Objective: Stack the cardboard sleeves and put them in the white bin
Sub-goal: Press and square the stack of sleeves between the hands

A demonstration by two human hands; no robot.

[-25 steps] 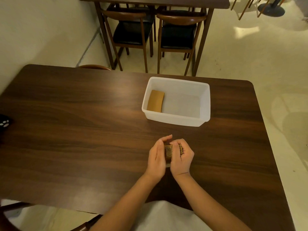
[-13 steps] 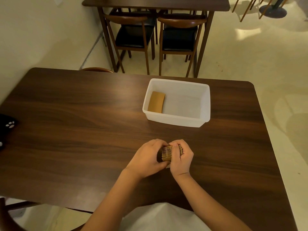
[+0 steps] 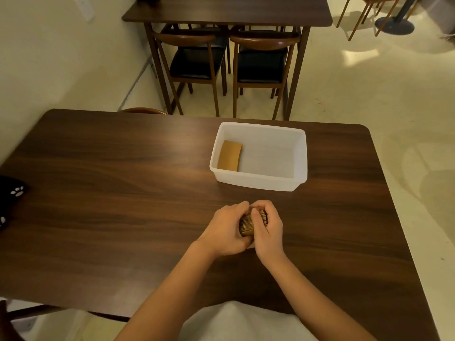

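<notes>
A thick stack of brown cardboard sleeves (image 3: 249, 223) stands on edge on the dark wooden table (image 3: 123, 193), squeezed between both hands. My left hand (image 3: 225, 230) wraps its left side and my right hand (image 3: 267, 227) covers its right side, so only the ribbed top edges show. The white bin (image 3: 261, 182) sits just beyond the hands, toward the far right of the table. One flat brown sleeve (image 3: 229, 155) lies at the left end of the bin's floor.
A black item with white paw prints (image 3: 11, 195) lies at the table's left edge. Beyond the table stand two wooden chairs (image 3: 197, 60) with black seats under another dark table (image 3: 226, 11). A pale wall runs on the left.
My left hand went from flat and open beside the stack to curled around it. The view tilted, so the table and bin appear lower in frame.
</notes>
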